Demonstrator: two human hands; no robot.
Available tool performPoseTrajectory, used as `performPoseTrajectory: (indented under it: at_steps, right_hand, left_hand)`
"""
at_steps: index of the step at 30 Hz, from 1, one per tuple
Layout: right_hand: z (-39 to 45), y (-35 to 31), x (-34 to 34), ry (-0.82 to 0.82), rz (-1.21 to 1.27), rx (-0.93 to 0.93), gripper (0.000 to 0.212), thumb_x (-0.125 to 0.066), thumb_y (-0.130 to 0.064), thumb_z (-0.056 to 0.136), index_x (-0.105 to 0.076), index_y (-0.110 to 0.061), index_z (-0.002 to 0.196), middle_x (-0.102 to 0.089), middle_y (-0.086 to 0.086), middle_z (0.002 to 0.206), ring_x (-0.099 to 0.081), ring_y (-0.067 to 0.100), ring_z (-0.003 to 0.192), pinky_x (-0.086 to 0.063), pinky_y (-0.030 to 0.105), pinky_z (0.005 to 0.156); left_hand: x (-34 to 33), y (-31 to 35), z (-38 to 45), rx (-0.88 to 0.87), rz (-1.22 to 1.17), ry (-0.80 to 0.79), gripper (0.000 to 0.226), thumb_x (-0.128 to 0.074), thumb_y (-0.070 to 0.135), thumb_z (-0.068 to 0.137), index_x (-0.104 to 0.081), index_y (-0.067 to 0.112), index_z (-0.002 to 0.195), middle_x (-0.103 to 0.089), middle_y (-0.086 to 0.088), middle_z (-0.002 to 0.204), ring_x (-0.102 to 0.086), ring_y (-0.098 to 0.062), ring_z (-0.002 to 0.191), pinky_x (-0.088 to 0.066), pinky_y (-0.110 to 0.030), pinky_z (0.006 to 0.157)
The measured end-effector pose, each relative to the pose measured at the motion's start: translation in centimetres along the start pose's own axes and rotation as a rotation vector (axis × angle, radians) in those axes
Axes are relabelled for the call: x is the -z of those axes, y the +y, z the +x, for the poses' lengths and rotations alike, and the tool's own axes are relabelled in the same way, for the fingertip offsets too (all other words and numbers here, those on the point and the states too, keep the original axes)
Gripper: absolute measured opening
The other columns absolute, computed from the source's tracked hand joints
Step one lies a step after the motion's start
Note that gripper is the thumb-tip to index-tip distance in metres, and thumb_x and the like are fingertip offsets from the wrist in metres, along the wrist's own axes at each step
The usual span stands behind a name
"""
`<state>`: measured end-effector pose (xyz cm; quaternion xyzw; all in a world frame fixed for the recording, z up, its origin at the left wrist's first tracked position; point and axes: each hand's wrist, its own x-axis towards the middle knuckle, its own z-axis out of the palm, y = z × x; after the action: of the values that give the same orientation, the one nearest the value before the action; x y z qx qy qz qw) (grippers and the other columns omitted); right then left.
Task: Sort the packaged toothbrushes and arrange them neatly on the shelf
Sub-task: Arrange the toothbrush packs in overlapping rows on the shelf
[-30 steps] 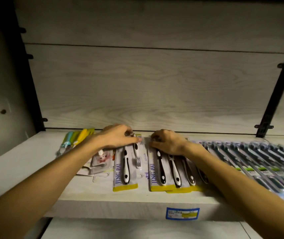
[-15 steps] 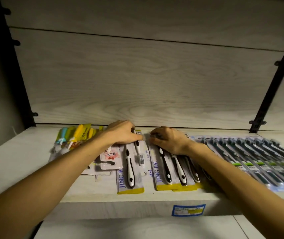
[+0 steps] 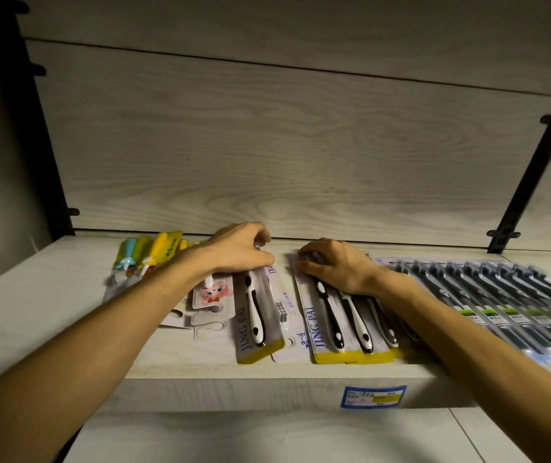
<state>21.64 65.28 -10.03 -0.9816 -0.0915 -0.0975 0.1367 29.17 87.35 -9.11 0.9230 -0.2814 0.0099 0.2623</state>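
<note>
On the pale wooden shelf lie several toothbrush packs. My left hand grips the far end of a single JING PAI pack holding a black-and-white brush. Beneath that pack lies a white card pack. My right hand rests with curled fingers on the far end of a stack of JING PAI packs with yellow bottom strips. Left of my left hand sits a small pack with a pink cartoon figure.
Yellow and blue children's toothbrush packs lie at the far left. A long row of dark toothbrush packs fills the right side. A blue price label sticks on the shelf's front edge. Black uprights flank the wood back panel.
My left hand has lifted and curled at the far end of the single pack. The view has shifted slightly. My right hand stays on the stack.
</note>
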Motion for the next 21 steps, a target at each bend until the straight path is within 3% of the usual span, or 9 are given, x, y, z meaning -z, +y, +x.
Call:
performPoseTrajectory:
  at_steps: [4, 6, 9, 12, 17, 21]
  right_hand:
    - [-1.0, -1.0, 1.0, 0.065, -0.032, 0.112, 0.028, -0.056, -0.038, 0.098, -0.068, -0.02, 0.117, -0.067, 0.0, 0.121, -0.064, 0.022, 0.107, -0.05, 0.039, 0.091]
    - [-2.2, -2.3, 1.7, 0.066, 0.024, 0.135, 0.033, -0.054, -0.049, 0.094, -0.07, -0.025, 0.111, -0.067, -0.007, 0.117, -0.064, 0.015, 0.103, -0.051, 0.039, 0.09]
    - [-4.6, -4.5, 2.3, -0.025, 0.127, 0.129, 0.052, -0.047, -0.071, 0.08, -0.071, -0.034, 0.107, -0.069, -0.018, 0.111, -0.063, 0.001, 0.099, -0.054, 0.029, 0.087]
    - [-6.5, -6.0, 1.5, -0.097, 0.115, 0.183, 0.05, -0.055, -0.068, 0.082, -0.07, -0.034, 0.114, -0.069, -0.018, 0.114, -0.064, -0.001, 0.099, -0.054, 0.024, 0.087]
    - [-7.8, -6.9, 0.6, 0.022, 0.059, 0.225, 0.054, -0.059, -0.065, 0.087, -0.07, -0.026, 0.121, -0.067, -0.013, 0.125, -0.062, 0.006, 0.11, -0.052, 0.033, 0.094]
    - [-7.9, -7.3, 0.2, 0.099, 0.138, 0.176, 0.039, -0.067, -0.056, 0.086, -0.077, -0.025, 0.107, -0.073, -0.014, 0.108, -0.066, 0.001, 0.092, -0.055, 0.03, 0.082]
  left_hand:
    - [0.1, -0.9, -0.4, -0.014, -0.05, 0.034, 0.044, -0.073, 0.041, 0.079, -0.065, 0.024, 0.119, -0.069, 0.003, 0.117, -0.064, -0.014, 0.103, -0.051, -0.034, 0.095]
    - [0.3, -1.3, -0.7, -0.044, -0.057, 0.039, 0.044, -0.073, 0.041, 0.085, -0.065, 0.022, 0.124, -0.068, 0.001, 0.12, -0.062, -0.013, 0.105, -0.05, -0.033, 0.096]
    - [0.8, -1.8, -1.4, -0.067, -0.037, -0.051, 0.071, -0.065, 0.058, 0.088, -0.049, 0.018, 0.144, -0.055, -0.001, 0.143, -0.054, -0.016, 0.127, -0.043, -0.036, 0.109]
    - [1.2, -2.1, -2.1, -0.045, -0.056, -0.144, 0.096, -0.057, 0.071, 0.084, -0.027, 0.015, 0.157, -0.034, -0.003, 0.16, -0.038, -0.02, 0.144, -0.033, -0.038, 0.119]
    - [1.5, -2.5, -2.8, -0.084, 0.1, -0.114, 0.077, -0.057, 0.072, 0.083, -0.057, 0.015, 0.135, -0.06, -0.004, 0.137, -0.057, -0.022, 0.122, -0.046, -0.044, 0.105]
    - [1.5, -3.1, -2.7, -0.122, 0.107, -0.046, 0.042, -0.066, 0.052, 0.09, -0.07, 0.021, 0.118, -0.07, 0.0, 0.117, -0.064, -0.02, 0.108, -0.051, -0.042, 0.094]
